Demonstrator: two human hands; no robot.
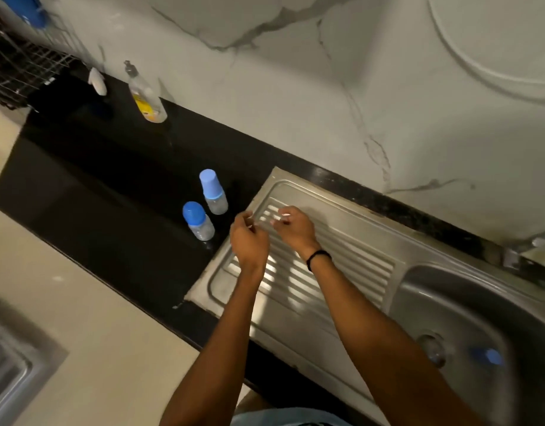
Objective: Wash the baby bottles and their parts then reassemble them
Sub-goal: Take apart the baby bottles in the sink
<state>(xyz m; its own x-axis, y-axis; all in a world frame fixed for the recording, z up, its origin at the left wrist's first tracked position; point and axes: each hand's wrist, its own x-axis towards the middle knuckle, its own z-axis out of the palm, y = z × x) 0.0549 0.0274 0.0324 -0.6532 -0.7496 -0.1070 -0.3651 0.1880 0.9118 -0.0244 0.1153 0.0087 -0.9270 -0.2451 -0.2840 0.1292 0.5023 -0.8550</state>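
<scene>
Two clear baby bottles stand upright on the black counter: one with a dark blue cap [198, 221] and one behind it with a light blue cap [213, 192]. My left hand [249, 239] and my right hand [292, 226] hover close together over the steel drainboard [342, 253], just right of the bottles. Both have curled fingers that pinch a small clear part [262, 221] between them; it is faint and blurred. A blue bottle part [486, 356] lies in the sink basin [468, 305] near the drain [432, 348].
A dish soap bottle [145, 96] and a small white object [98, 81] stand at the back of the counter by the marble wall. A wire dish rack [22, 69] sits at the far left. The tap [523, 247] is at the right edge.
</scene>
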